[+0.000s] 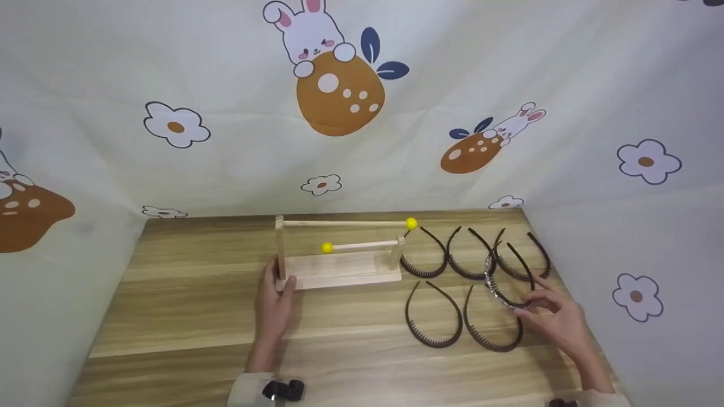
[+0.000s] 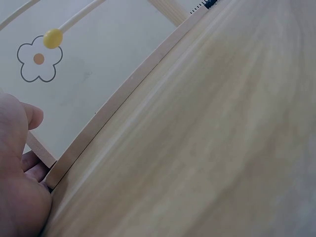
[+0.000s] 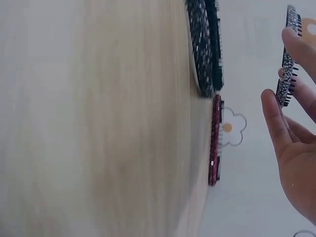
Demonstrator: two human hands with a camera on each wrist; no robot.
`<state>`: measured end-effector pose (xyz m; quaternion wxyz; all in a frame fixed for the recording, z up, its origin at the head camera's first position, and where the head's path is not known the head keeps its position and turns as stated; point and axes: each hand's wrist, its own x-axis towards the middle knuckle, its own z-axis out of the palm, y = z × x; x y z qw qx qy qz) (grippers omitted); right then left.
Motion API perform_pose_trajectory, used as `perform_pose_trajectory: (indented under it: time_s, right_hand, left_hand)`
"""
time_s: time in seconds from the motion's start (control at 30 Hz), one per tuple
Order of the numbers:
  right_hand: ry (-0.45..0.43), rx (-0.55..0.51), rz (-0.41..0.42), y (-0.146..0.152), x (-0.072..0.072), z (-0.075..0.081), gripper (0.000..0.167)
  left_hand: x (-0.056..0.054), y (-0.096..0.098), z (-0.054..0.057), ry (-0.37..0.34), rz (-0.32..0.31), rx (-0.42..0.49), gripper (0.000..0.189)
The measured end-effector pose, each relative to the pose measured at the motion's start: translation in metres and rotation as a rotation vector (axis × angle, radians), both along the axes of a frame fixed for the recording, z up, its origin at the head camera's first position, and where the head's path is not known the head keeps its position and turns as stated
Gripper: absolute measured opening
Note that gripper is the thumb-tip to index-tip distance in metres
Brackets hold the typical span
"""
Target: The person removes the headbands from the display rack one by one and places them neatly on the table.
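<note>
A pale wooden stand (image 1: 334, 278) has a flat base, two uprights and two rods, each tipped with a yellow ball. My left hand (image 1: 275, 308) grips the base's left end by the upright, thumb in front and fingers behind. In the left wrist view that hand (image 2: 17, 177) lies at the base's corner. My right hand (image 1: 557, 319) pinches a sparkly rhinestone headband (image 1: 490, 284) at its lower right, between thumb and fingers. It is held above the other headbands, its toothed inner edge showing in the right wrist view. Both rods of the stand are bare.
Several dark toothed headbands lie right of the stand: a back row with one headband (image 1: 472, 275) at its middle, and a front row with another headband (image 1: 434, 342). A patterned cloth (image 1: 243, 152) rises behind and beside the wooden table (image 1: 186, 299).
</note>
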<state>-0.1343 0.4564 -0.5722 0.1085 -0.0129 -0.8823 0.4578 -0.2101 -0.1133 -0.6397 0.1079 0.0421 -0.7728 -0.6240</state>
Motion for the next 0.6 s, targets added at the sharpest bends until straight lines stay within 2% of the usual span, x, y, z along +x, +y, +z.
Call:
perform_pose_trajectory:
  time_s: [0.37,0.6]
  right_hand:
    - [-0.054,0.1,-0.031,0.037,0.023,-0.009,0.038]
    - [-0.14,0.167,-0.06,0.052,0.036,-0.007,0.038]
  left_hand:
    - [0.0,-0.002,0.0,-0.024,-0.028,0.01,0.065]
    - [0.001,-0.002,-0.001,-0.028,-0.033,0.02,0.066]
